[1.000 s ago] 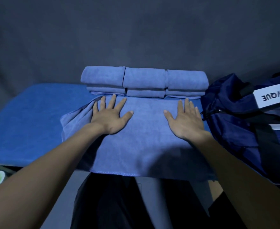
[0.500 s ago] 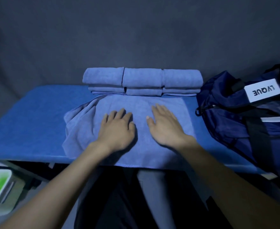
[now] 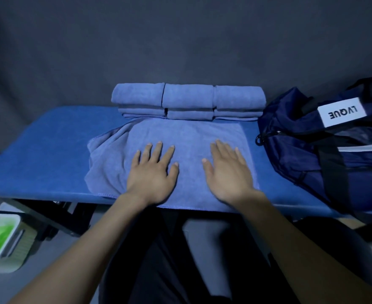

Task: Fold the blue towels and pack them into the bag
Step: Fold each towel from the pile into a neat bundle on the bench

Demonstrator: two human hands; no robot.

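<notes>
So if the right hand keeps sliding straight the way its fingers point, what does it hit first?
Probably the folded towels at the table's back; the right hand lies flat on the spread towel, fingers pointing slightly leftward toward them.

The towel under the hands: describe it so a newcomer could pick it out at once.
On the blue table, left of the navy bag, a row of folded towels sits at the back. In front lies the towel, spread flat, its left side bunched.

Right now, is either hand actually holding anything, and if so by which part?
Nothing is held. The left hand and right hand lie flat, fingers straight, pressing on top of the spread blue towel near its middle.
</notes>
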